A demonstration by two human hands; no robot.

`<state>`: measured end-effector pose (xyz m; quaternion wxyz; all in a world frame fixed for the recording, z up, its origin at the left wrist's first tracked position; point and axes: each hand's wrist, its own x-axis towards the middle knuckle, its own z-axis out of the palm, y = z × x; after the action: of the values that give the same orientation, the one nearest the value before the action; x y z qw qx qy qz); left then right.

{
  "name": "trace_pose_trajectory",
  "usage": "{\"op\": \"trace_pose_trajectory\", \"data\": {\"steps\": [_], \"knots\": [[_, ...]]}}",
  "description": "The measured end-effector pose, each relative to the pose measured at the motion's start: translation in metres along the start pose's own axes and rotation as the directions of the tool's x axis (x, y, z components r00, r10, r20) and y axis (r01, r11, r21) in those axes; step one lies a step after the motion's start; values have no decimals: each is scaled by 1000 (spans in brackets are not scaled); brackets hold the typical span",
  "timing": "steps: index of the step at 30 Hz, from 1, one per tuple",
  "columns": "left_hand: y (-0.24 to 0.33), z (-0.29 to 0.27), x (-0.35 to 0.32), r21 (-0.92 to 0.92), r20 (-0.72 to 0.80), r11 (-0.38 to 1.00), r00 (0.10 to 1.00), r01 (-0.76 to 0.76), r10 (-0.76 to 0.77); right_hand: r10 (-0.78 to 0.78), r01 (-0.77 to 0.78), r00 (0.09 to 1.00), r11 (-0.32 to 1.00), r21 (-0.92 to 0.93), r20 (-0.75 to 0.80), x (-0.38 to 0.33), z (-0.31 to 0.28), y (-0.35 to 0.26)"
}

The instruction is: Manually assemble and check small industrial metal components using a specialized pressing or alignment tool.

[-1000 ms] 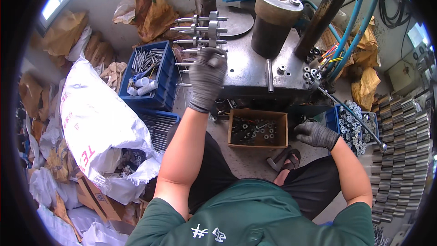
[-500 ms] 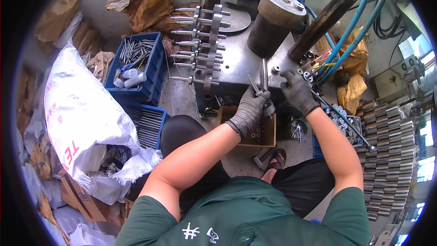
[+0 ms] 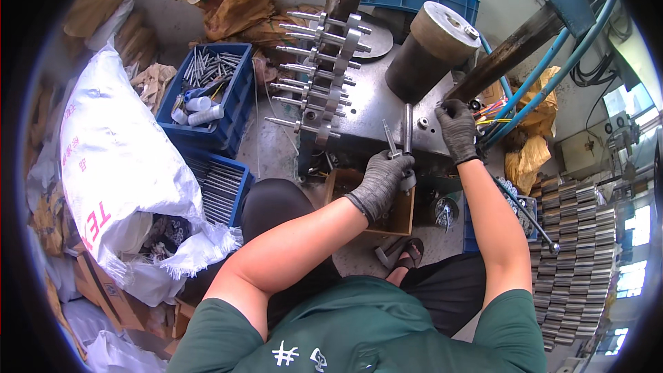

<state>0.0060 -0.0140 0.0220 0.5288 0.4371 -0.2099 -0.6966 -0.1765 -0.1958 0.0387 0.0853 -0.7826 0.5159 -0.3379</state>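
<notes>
My left hand (image 3: 382,185), in a grey glove, is closed around a slender metal shaft (image 3: 391,139) whose narrow end points up and away. A metal collar (image 3: 408,181) shows beside the fingers. Just right of that shaft, a thicker steel bar (image 3: 407,128) reaches from the metal table's front edge toward the dark cylinder (image 3: 425,55). My gloved right hand (image 3: 457,130) is over the table's right side, by the foot of a slanted post. Its fingers curl together, and whatever is between them is hidden. A small round metal part (image 3: 423,123) stands on the table between the hands.
On the metal table (image 3: 369,100), several shafts with collars (image 3: 321,76) stand in a row at left. Blue crates (image 3: 238,107) and a white sack (image 3: 124,166) lie further left. A wooden box (image 3: 387,224) sits below; a ball-ended lever (image 3: 528,217) and stacked metal cylinders (image 3: 580,262) are at right.
My right hand has moved away from the bar, farther back and right, and its fingers have curled in. My left hand keeps the shaft, now tilted more upright. The whole view has shifted slightly.
</notes>
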Motion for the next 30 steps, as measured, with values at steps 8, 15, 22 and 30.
{"op": "trace_pose_trajectory", "data": {"steps": [8,15,22,30], "knots": [[-7,-1,1,-154,8,987,999,48,-47,-213,359,865,896,263,-454,90,-78,-87],[-10,5,7,-217,17,973,997,82,-80,-97,82,943,995,-60,-318,146,-87,-83],[-13,-3,7,-313,132,947,991,79,-40,-115,68,965,978,-197,-237,152,-81,-91],[-6,3,-2,-209,339,968,939,139,-62,-180,121,945,969,-217,-274,138,-98,-93]]}}
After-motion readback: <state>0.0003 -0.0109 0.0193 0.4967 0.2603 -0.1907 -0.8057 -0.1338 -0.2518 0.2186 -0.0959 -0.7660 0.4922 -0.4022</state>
